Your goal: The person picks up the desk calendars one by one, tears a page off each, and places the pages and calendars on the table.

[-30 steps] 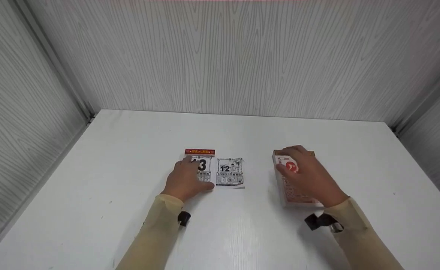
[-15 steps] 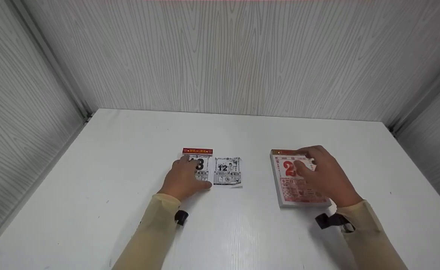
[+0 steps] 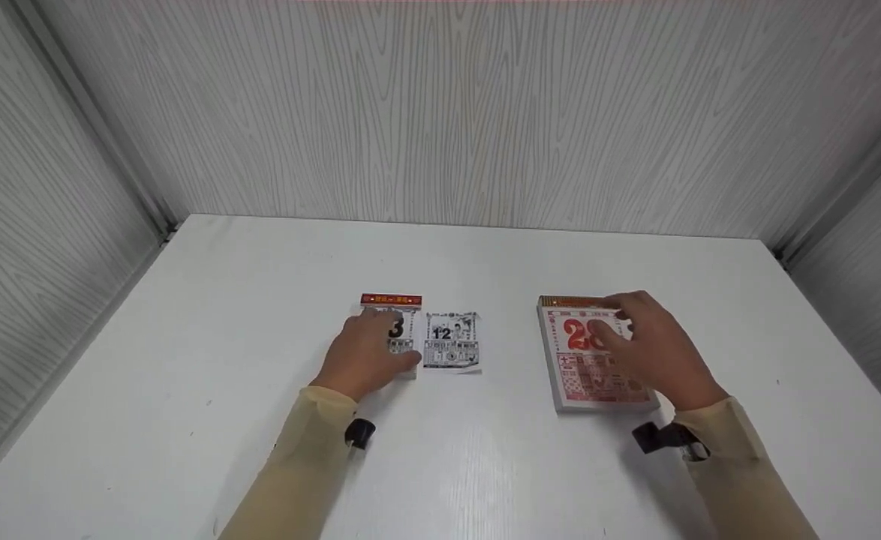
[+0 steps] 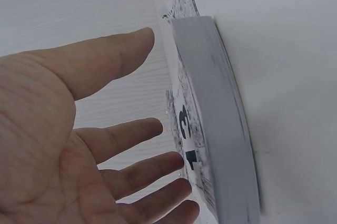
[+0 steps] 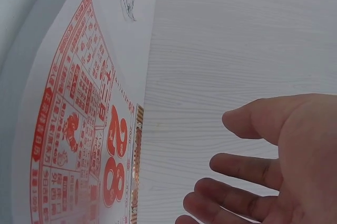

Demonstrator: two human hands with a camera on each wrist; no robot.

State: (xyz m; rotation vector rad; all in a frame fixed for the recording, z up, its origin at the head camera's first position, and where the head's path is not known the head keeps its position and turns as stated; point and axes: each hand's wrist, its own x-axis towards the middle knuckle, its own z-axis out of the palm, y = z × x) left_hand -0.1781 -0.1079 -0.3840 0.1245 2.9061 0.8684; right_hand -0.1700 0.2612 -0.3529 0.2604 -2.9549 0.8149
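Under your right hand (image 3: 654,349): red 28 pad (image 3: 587,356), long axis running away from you; fingers straight, gripping nothing.
Left hand (image 3: 369,352): flat on 13 pad (image 3: 395,330), fingers relaxed.

calendars (image 3: 594,356): matt printed paper | table (image 3: 485,465): smooth white (faint woodgrain) | walls (image 3: 448,112): woodgrain

The right hand (image 3: 654,352) now lies flatter and further toward the right of the frame than a second ago. The red calendar pad (image 3: 587,360) shows its large red number, uncovered.
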